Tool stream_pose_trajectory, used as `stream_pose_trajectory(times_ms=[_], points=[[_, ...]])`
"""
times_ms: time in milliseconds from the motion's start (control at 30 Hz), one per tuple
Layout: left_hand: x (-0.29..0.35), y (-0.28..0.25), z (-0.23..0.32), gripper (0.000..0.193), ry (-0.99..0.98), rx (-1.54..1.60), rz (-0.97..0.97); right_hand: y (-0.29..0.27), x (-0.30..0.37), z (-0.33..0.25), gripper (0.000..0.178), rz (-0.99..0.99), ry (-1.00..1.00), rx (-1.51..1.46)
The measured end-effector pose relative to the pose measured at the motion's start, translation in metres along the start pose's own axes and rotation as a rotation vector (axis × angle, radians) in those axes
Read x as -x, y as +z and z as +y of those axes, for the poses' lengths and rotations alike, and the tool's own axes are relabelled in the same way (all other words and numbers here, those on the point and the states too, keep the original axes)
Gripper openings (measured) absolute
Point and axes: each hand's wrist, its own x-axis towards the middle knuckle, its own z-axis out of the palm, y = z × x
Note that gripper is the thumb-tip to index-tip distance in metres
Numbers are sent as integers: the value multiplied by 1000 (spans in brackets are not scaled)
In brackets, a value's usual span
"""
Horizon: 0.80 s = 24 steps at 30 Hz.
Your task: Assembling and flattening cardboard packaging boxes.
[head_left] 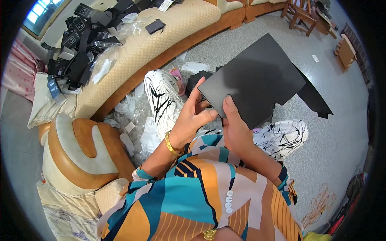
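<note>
A plain black cardboard box (257,76), looking partly unfolded, is held up tilted over my lap. One long flap (313,92) sticks out past its right side. My right hand (237,126) grips the near edge, thumb on the upper face and the other fingers hidden beneath. At the near left corner, my left hand (191,118) pinches the edge, with its index finger along the side and its thumb close to the right thumb. The underside of the cardboard is hidden from me.
On the cream sofa (161,36) lies a heap of black boxes (76,48) with clear plastic wrap. A small black pouch (155,26) lies apart from them. Plastic bags (148,134) litter the floor by my left leg. A wooden chair (299,16) stands far right.
</note>
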Motion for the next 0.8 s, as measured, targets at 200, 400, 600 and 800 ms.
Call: stream_pose_trajectory(times_ms=[200,400,600,800], points=[[-2,2,-2,88,-36,57,17,1,-3,0,35,11,6,-30],[-6,-4,-8,83,-63,48,1,-3,-10,23,35,45,-194,87],[-7,-20,-28,83,49,-25,-33,-10,-6,44,33,11,-495,467],[-6,-33,-51,80,182,-22,-141,-24,-8,65,31,-75,-581,557]])
